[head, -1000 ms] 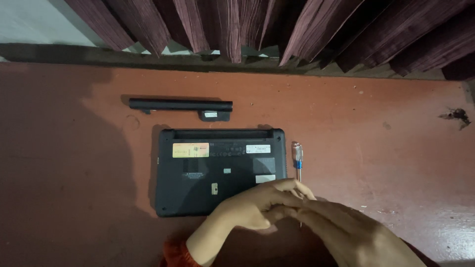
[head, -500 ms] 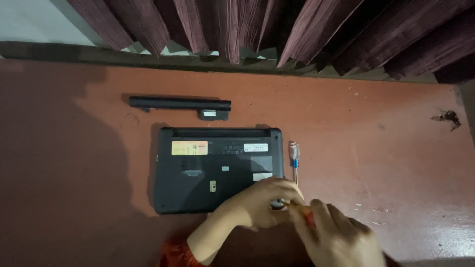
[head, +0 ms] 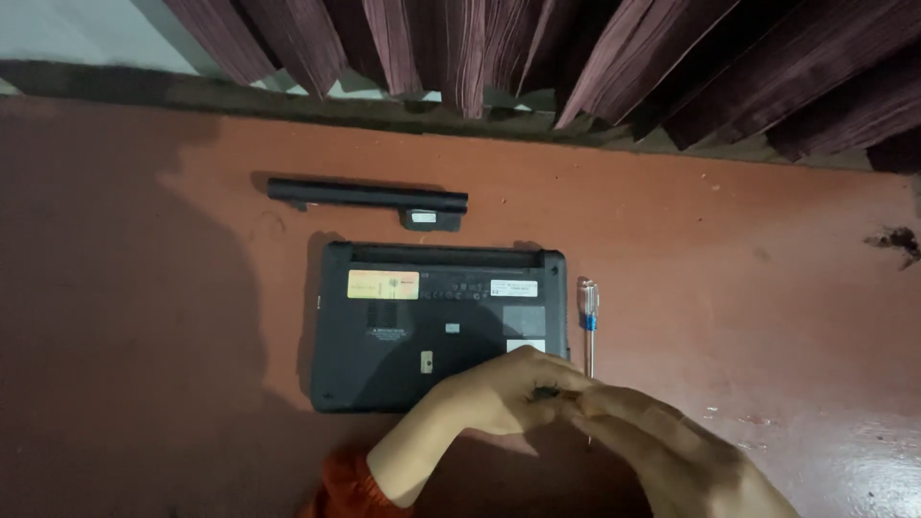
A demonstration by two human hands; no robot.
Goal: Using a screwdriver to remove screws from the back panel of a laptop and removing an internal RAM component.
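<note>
My left hand (head: pixel 499 398) and right hand (head: pixel 662 446) meet fingertip to fingertip, pinching something small and dark over the upturned laptop's (head: pixel 422 326) corner, the screwdriver (head: pixel 589 321) just beside.

A long black battery bar (head: pixel 369 197) lies on the red floor (head: pixel 720 249) below dark maroon curtains (head: pixel 595 58).

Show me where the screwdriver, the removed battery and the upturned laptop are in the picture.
screwdriver (head: pixel 589 309): head view, on its clear and blue handle.
battery (head: pixel 365 195): head view, on the middle of the long black bar.
laptop (head: pixel 422 321): head view, on the bare black underside, below the yellow label.
</note>
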